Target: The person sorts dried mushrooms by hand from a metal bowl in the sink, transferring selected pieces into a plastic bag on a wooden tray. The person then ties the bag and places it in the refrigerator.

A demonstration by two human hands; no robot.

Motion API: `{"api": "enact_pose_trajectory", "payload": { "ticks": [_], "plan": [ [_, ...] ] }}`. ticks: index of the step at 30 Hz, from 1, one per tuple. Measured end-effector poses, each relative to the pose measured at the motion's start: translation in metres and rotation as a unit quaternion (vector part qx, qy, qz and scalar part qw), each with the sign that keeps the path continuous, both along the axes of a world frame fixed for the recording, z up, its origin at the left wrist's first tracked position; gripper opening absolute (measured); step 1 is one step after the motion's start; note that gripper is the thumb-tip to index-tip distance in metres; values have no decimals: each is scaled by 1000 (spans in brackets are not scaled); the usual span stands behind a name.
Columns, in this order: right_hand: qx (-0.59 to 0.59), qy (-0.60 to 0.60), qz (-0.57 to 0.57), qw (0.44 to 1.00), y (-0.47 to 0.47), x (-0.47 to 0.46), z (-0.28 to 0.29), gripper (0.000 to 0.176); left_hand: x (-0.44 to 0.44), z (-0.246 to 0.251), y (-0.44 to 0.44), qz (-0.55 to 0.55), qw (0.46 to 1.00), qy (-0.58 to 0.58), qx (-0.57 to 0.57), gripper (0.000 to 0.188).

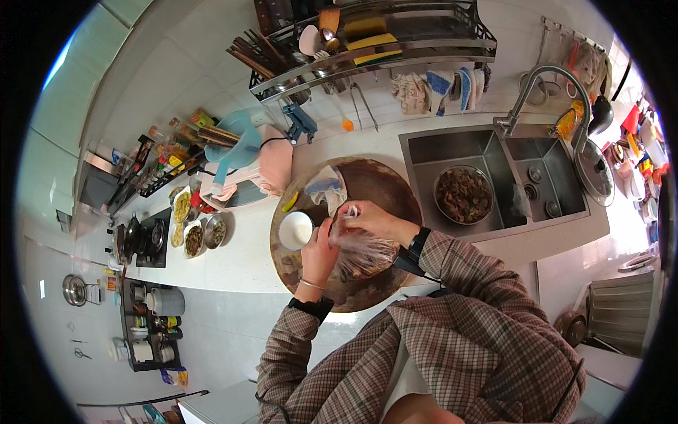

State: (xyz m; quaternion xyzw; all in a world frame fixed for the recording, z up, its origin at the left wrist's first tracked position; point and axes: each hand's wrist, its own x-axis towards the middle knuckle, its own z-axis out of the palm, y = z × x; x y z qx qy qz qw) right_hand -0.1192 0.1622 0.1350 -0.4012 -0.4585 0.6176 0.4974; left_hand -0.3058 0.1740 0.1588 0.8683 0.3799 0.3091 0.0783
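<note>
A clear plastic bag (pixel 365 253) with brownish contents lies on a round wooden cutting board (pixel 378 177). My left hand (pixel 319 253) grips the left side of the bag's gathered neck, and my right hand (pixel 371 220) holds the neck near its white twisted top. Just left of my left hand stands a white bowl (pixel 295 231) with something pale inside. A green chili pepper (pixel 291 202) and a crumpled blue-and-white cloth (pixel 327 188) lie farther back on the board. What exactly the bag contains is hard to tell.
Right of the board, a steel double sink (pixel 450 139) holds a bowl of dark soaked food (pixel 463 194). Several dishes of food, including a steel bowl (pixel 215 231), stand to the left beside a pink appliance (pixel 275 159). A metal rack (pixel 424 50) hangs behind.
</note>
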Motion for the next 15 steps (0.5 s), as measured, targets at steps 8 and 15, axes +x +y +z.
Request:
{"api": "enact_pose_trajectory", "payload": {
  "ticks": [8,15],
  "plan": [
    [35,-124,55,990,-21,-8,5,57,-14,4,-3,-18,993,11,-113,22],
    [159,-314,-49,935,-38,-17,17,70,-29,31,9,-84,701,-205,-678,21]
  ]
}}
